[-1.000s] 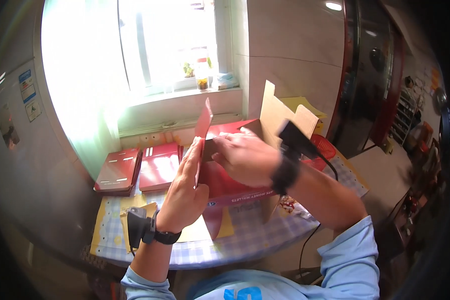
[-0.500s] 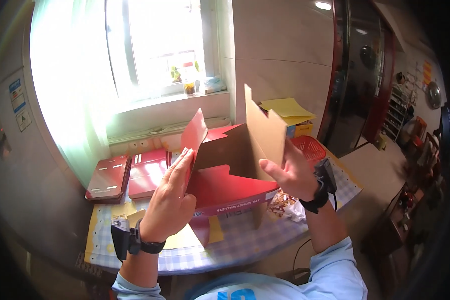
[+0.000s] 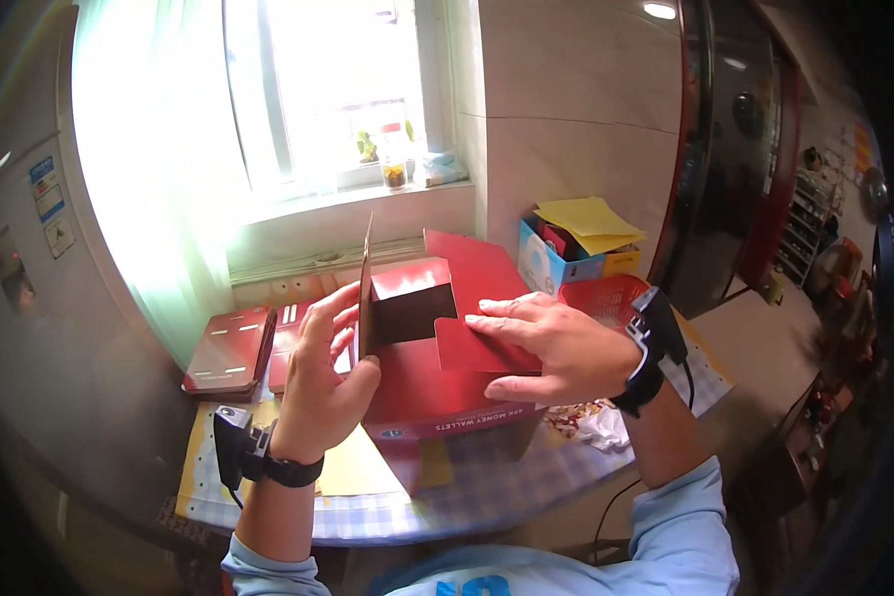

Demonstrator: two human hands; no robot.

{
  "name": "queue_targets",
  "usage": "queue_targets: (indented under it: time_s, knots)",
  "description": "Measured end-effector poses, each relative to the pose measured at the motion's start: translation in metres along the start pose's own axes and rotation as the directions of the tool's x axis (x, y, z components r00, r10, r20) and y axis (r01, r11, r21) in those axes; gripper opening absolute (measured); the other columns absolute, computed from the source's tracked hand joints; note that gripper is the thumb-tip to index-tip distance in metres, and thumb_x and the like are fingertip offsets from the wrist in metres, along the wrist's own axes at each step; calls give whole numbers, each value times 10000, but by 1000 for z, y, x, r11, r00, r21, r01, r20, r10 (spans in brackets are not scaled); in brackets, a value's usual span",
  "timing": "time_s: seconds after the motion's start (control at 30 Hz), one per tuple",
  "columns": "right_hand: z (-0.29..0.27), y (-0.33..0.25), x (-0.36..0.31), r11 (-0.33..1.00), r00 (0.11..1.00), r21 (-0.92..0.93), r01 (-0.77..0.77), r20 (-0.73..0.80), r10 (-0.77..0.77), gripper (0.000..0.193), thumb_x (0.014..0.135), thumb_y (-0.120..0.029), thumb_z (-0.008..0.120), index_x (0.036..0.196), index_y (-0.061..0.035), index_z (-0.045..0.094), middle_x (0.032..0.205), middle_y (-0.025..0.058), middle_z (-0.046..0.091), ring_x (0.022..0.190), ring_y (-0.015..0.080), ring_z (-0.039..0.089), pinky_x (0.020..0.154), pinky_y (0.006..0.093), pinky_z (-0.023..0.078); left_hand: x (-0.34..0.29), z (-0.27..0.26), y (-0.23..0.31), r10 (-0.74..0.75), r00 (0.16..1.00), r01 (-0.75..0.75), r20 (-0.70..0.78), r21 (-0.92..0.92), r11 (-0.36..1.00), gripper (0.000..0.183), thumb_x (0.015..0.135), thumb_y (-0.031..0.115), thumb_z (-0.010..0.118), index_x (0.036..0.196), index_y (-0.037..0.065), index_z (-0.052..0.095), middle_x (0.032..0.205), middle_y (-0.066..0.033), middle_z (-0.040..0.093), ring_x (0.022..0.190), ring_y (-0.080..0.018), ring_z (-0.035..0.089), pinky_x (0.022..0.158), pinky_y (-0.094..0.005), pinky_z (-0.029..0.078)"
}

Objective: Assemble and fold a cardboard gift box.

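While our right hand (image 3: 561, 348) lies spread, palm down, on the right flap (image 3: 482, 275) of the red box (image 3: 417, 385), grasping nothing, our left hand (image 3: 318, 382) curves against the upright left flap (image 3: 366, 288); we cannot tell whether it grips. The box stands before us on the checked tablecloth (image 3: 502, 489), its top partly open. Past our hands, we see a red stack (image 3: 226, 356) at left and a red basket (image 3: 604, 291) at right; farther off, yellow sheets (image 3: 591, 223) lie on a blue box (image 3: 542, 260), and a jar (image 3: 394, 173) stands on the windowsill (image 3: 318, 203).
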State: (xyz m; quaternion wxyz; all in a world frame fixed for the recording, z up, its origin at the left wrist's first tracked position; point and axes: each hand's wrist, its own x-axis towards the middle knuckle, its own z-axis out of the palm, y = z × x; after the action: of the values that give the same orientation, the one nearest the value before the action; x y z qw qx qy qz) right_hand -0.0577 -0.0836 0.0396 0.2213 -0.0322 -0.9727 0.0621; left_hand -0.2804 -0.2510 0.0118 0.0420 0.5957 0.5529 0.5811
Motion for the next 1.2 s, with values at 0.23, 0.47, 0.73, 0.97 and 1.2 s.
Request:
queue_targets:
  time_s: [0.23, 0.47, 0.73, 0.97, 1.2]
  knots:
    - [-6, 36, 36, 916, 982, 364, -172, -14, 190, 492, 939, -406, 604, 1232, -11, 591, 1180, 197, 572, 1101, 319, 569, 954, 394, 454, -7, 10, -8, 4, 993, -33, -115, -253, 967, 649, 794, -63, 440, 1435, -18, 349, 1424, -139, 446, 1281, -219, 483, 1055, -344, 402]
    - [19, 57, 70, 988, 982, 119, -97, 171, 75, 788, 903, -592, 541, 1454, -48, 398, 1531, 247, 280, 1447, 370, 204, 1176, 439, 191, -10, 15, -15, 33, 978, -97, -208, -307, 947, 628, 823, -78, 382, 1447, -18, 336, 1386, -142, 476, 1279, -220, 475, 1035, -333, 411]
    - [29, 47, 66, 992, 877, -80, -97, 465, 123, 846, 955, -645, 353, 1538, -54, 187, 1606, 187, 111, 1495, 336, 45, 1204, 457, 29, -13, 18, -15, -4, 961, -95, -278, -343, 935, 615, 846, -38, 374, 1458, -68, 322, 1430, -136, 464, 1303, -181, 462, 1088, -304, 340]
    - [30, 48, 66, 992, 877, -89, -91, 464, 122, 890, 944, -653, 377, 1531, -17, 169, 1600, 207, 118, 1493, 342, 53, 1202, 463, 46, -8, 16, -15, 49, 985, -96, -164, -290, 952, 616, 864, -53, 410, 1473, -20, 322, 1449, -171, 436, 1347, -220, 421, 1102, -349, 337]
    - [38, 57, 54, 931, 929, -68, -358, 71, 363, 1285, 642, -829, 620, 1486, 62, 241, 1535, 326, 195, 1461, 427, 137, 1192, 462, 142, -1, 6, 2, 13, 926, -105, 378, 224, 969, 576, 885, 111, 592, 1436, 49, 439, 1540, -213, 305, 1446, -343, 262, 1168, -423, 222]
